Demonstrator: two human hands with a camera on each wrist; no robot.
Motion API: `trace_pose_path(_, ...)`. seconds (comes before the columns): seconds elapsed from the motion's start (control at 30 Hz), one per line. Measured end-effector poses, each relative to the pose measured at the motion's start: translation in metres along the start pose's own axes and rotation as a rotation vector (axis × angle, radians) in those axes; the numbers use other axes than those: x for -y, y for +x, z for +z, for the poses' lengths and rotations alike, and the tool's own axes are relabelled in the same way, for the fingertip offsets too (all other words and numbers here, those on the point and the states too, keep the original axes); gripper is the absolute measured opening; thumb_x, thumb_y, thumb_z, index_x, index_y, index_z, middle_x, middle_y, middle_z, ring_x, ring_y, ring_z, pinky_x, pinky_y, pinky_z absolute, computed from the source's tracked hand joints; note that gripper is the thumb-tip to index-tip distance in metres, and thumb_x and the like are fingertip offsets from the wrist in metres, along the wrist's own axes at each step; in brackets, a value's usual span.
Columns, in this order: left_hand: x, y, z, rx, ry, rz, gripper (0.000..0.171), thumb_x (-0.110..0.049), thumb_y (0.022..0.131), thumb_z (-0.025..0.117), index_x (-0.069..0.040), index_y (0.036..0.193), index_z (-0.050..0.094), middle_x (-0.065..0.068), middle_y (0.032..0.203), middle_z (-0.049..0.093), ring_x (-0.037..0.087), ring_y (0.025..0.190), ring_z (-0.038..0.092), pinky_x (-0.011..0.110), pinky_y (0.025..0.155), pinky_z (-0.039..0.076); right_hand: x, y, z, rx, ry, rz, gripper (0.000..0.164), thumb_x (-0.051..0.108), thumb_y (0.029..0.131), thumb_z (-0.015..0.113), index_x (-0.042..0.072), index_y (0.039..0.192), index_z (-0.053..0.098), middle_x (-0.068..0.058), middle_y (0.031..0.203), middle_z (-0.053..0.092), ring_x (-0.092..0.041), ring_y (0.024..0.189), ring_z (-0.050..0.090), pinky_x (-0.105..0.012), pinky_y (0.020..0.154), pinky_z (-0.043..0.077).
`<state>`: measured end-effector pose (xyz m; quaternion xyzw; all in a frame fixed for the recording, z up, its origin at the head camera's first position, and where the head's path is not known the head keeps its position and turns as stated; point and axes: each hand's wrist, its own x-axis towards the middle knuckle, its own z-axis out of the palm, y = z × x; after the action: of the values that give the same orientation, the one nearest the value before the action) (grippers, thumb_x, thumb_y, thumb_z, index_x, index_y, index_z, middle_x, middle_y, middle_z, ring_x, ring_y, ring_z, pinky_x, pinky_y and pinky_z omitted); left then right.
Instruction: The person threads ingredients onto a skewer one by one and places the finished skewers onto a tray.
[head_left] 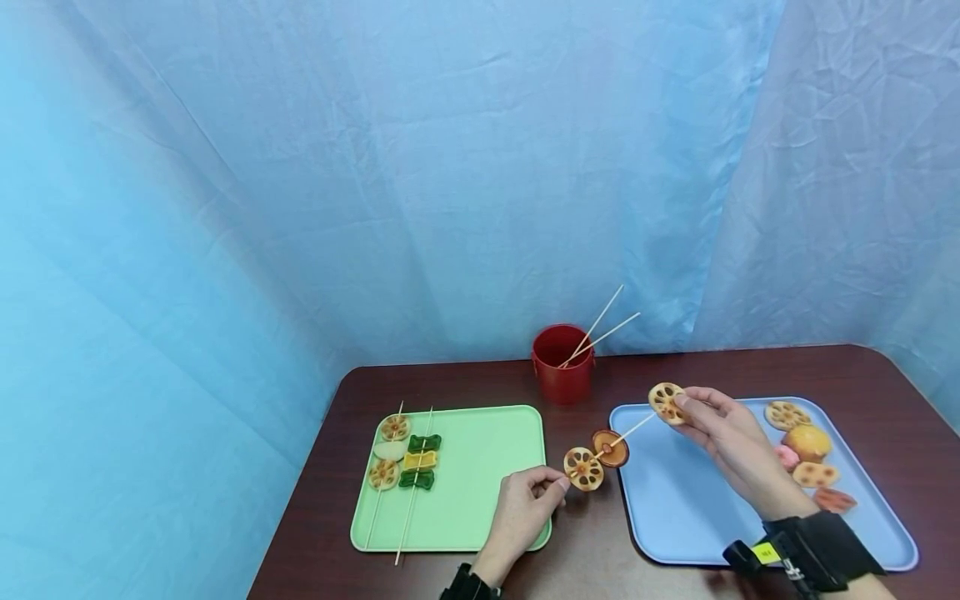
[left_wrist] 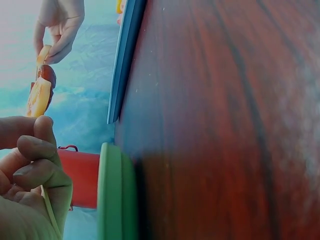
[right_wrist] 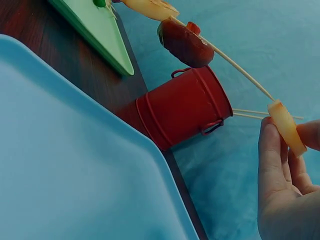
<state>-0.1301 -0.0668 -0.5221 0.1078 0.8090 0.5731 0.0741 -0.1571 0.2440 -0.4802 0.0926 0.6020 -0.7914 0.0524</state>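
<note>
My left hand [head_left: 525, 510] grips the lower end of a bamboo skewer [head_left: 640, 423] between thumb and fingers, over the gap between the two trays. A lotus root slice [head_left: 583, 478] sits on the skewer close to those fingertips, and a brown mushroom slice [head_left: 617, 455] comes just after it. Thumb and fingers of my right hand [head_left: 727, 446] pinch another lotus root slice [right_wrist: 286, 129] by its edge. The skewer's far tip meets this slice in the right wrist view.
On the green tray [head_left: 495, 483] at left lie two loaded skewers [head_left: 420, 460]. A blue tray [head_left: 690, 517] at right bears several loose food pieces [head_left: 816, 475] along its right side. Behind them a red bucket [head_left: 564, 383] holds thin bamboo sticks [head_left: 611, 329].
</note>
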Motion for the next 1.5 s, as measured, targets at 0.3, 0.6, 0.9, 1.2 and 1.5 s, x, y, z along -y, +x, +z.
trace_pose_path(0.3, -0.002, 0.001, 0.001, -0.008, 0.0, -0.001, 0.016, -0.016, 0.096, 0.071, -0.002, 0.092, 0.078, 0.003, 0.068, 0.069, 0.001, 0.05, 0.053, 0.018, 0.051, 0.042, 0.001, -0.003, 0.004, 0.03, -0.034, -0.035, 0.03, 0.027, 0.103, 0.066, 0.006, 0.122, 0.055, 0.004, 0.107, 0.069, -0.007, 0.099, 0.069, -0.024, 0.086, 0.057)
trace_pose_path(0.6, -0.004, 0.003, 0.002, -0.015, 0.004, -0.001, 0.016, -0.016, 0.096, 0.071, -0.001, 0.093, 0.078, -0.008, 0.065, 0.066, 0.0, 0.05, 0.052, 0.017, 0.05, 0.04, -0.001, -0.004, 0.011, 0.017, -0.124, -0.036, 0.032, 0.03, 0.103, 0.066, 0.004, 0.121, 0.058, 0.004, 0.105, 0.07, -0.008, 0.097, 0.069, -0.027, 0.085, 0.058)
trace_pose_path(0.9, -0.005, 0.003, 0.002, -0.014, -0.003, -0.007, 0.016, -0.015, 0.096, 0.072, -0.001, 0.093, 0.078, -0.005, 0.066, 0.067, 0.0, 0.051, 0.053, 0.017, 0.05, 0.041, -0.005, -0.008, 0.019, 0.054, -0.191, -0.044, 0.043, 0.032, 0.105, 0.062, -0.004, 0.128, 0.055, 0.001, 0.109, 0.069, -0.01, 0.099, 0.069, -0.029, 0.087, 0.058)
trace_pose_path(1.2, -0.007, 0.003, 0.003, -0.016, -0.01, 0.001, 0.015, -0.014, 0.096, 0.072, -0.001, 0.094, 0.079, -0.008, 0.067, 0.067, 0.0, 0.053, 0.055, 0.017, 0.051, 0.043, -0.011, -0.009, 0.027, 0.052, -0.221, -0.006, 0.049, 0.035, 0.106, 0.059, -0.007, 0.13, 0.05, -0.006, 0.113, 0.066, -0.013, 0.097, 0.071, -0.032, 0.086, 0.059)
trace_pose_path(1.5, -0.004, 0.002, 0.0, -0.015, 0.023, 0.042, 0.013, -0.012, 0.097, 0.071, -0.002, 0.097, 0.079, 0.002, 0.071, 0.072, 0.002, 0.051, 0.056, 0.018, 0.05, 0.046, -0.011, -0.01, 0.034, 0.058, -0.229, 0.03, 0.051, 0.039, 0.108, 0.055, -0.005, 0.13, 0.045, -0.015, 0.122, 0.058, -0.014, 0.097, 0.072, -0.036, 0.089, 0.058)
